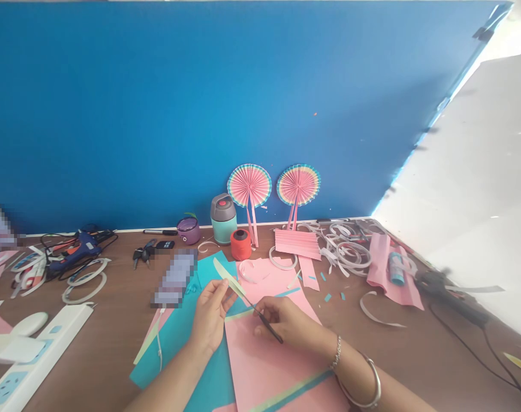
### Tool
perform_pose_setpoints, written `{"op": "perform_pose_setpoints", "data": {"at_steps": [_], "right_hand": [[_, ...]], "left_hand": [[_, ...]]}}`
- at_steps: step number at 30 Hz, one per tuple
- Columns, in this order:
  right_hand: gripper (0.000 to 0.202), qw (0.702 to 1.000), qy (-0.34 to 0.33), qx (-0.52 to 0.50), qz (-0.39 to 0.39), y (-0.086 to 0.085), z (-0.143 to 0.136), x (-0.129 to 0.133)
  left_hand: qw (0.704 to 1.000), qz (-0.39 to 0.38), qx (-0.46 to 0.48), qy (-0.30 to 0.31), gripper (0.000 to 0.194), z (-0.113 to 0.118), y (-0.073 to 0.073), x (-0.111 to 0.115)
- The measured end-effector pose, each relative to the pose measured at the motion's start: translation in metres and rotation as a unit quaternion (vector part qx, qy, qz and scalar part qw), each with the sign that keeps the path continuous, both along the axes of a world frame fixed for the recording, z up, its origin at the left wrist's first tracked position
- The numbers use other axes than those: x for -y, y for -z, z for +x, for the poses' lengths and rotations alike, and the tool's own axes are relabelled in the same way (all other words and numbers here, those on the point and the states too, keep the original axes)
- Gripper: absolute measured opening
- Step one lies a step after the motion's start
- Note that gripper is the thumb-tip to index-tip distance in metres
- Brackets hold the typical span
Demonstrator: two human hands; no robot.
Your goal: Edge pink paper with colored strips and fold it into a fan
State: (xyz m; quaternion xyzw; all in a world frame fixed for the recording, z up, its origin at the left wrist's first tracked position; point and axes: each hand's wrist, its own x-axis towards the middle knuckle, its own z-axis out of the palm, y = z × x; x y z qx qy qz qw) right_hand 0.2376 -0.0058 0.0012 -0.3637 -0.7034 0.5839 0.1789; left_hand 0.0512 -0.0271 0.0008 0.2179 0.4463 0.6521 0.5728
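My left hand [211, 315] pinches a pale yellow-green paper strip [223, 271] between thumb and fingers. My right hand [286, 323] is closed round a slim black-handled blade [272, 331]. Its thin grey front end meets the lower right end of the strip; its exact kind is partly hidden by my fingers. Below both hands lies a pink paper sheet [269, 360] with yellow and teal bands. Teal paper [178, 349] spreads under it to the left. Two round pleated fans, one on the left [249, 186] and one on the right [298, 185], lean against the blue wall.
At the back stand a purple cup [189, 230], a teal jar [224, 220] and a red-orange container [241, 245]. Left are a blue glue gun [78, 252], keys [144, 252] and a white power strip [46, 355]. White strip coils [352, 254] and pink scraps lie right.
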Motion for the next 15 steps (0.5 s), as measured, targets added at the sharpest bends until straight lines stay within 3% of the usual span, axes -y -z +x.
{"op": "perform_pose_setpoints", "data": {"at_steps": [15], "right_hand": [[0.021,1.000,0.010,0.013,0.007,-0.0029,0.0000,0.0013]], "left_hand": [[1.000,-0.002,-0.004,0.006,0.030,0.0005,-0.0031,0.0002]]}}
